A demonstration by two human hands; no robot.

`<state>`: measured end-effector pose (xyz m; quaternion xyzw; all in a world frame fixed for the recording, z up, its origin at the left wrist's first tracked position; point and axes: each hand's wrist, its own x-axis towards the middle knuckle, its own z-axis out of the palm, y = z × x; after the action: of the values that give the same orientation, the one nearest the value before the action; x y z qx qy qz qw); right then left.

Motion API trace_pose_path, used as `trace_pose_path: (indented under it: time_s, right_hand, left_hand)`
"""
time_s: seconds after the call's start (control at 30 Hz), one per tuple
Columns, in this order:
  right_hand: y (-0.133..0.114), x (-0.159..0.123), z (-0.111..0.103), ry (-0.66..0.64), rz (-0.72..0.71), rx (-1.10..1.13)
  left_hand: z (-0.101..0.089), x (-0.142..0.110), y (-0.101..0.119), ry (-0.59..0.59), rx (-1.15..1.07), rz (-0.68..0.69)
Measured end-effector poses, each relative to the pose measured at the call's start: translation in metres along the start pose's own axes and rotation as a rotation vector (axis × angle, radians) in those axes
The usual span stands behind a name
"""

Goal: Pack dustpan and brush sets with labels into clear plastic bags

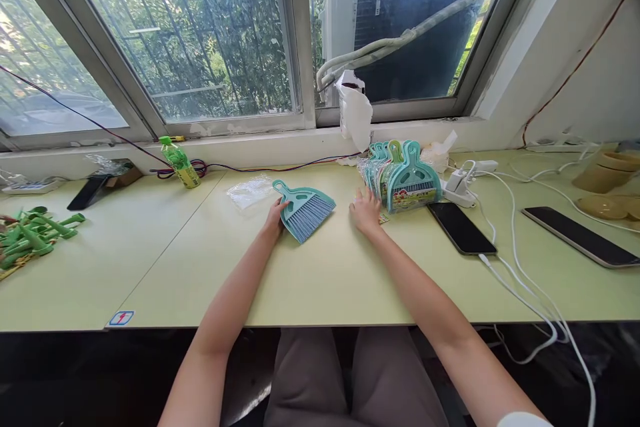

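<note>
My left hand [275, 217] is closed on the left edge of a teal dustpan and brush set [306, 210], holding it tilted over the table. The brush, with grey-blue bristles, sits nested in the pan. My right hand [366, 210] rests with fingers apart at the left side of a row of wrapped dustpan and brush sets [413, 180]. Most of these are teal, and one handle is light green. Beside the right wrist lies a small printed card [383, 219], partly hidden. A crumpled clear plastic bag [250, 192] lies behind my left hand.
A green-capped bottle [180, 163] stands near the windowsill. Right of the sets lie a phone [463, 228] on a white cable, a charger [457, 183] and another dark device [580, 237]. Green plastic parts [37, 237] are heaped at far left. A thin cable runs along the back.
</note>
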<state>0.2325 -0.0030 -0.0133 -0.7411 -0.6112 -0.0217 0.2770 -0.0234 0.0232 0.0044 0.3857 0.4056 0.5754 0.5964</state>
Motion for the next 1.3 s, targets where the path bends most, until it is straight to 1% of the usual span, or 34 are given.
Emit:
trace_pose_path:
  time_s: [0.1,0.2,0.27,0.37,0.53,0.7,0.77,0.9,1.0,1.1,1.2,1.3]
  right_hand:
    - [0.006,0.0,0.007,-0.158,-0.097,-0.056]
    - [0.0,-0.001,0.006,-0.229,-0.197,-0.012]
    - [-0.006,-0.001,0.003,-0.264,-0.22,0.034]
    - [-0.008,0.002,0.0,-0.282,-0.192,0.086]
    - [0.002,0.01,-0.001,-0.3,-0.096,0.152]
    - [0.005,0.014,-0.005,-0.389,-0.108,0.109]
    - [0.003,0.013,-0.007,-0.394,-0.111,0.082]
    - [-0.001,0.009,-0.011,-0.331,-0.11,0.019]
    - [-0.001,0.008,-0.012,-0.315,-0.129,-0.006]
    - [0.001,0.009,-0.012,-0.333,-0.139,0.001]
    - [0.003,0.011,-0.01,-0.339,-0.115,0.021]
    - [0.007,0.013,-0.008,-0.318,-0.093,0.06]
  left_hand:
    - [0.0,-0.001,-0.001,-0.009,0.044,0.021]
    - [0.003,-0.003,-0.003,-0.045,0.099,0.021]
    - [0.004,-0.003,-0.004,-0.054,0.115,0.02]
    - [0.003,-0.003,-0.005,-0.063,0.125,0.018]
    - [0.003,-0.006,-0.005,-0.104,0.18,0.085]
    - [0.004,-0.005,-0.007,-0.058,0.196,0.096]
    - [0.004,-0.005,-0.006,-0.051,0.198,0.093]
    - [0.005,-0.007,-0.004,-0.092,0.214,0.089]
    - [0.008,-0.009,-0.002,-0.071,0.242,0.097]
    - [0.01,-0.011,-0.001,-0.05,0.265,0.119]
    - [0.011,-0.013,-0.001,-0.083,0.253,0.124]
    - [0.011,-0.014,-0.001,-0.101,0.218,0.122]
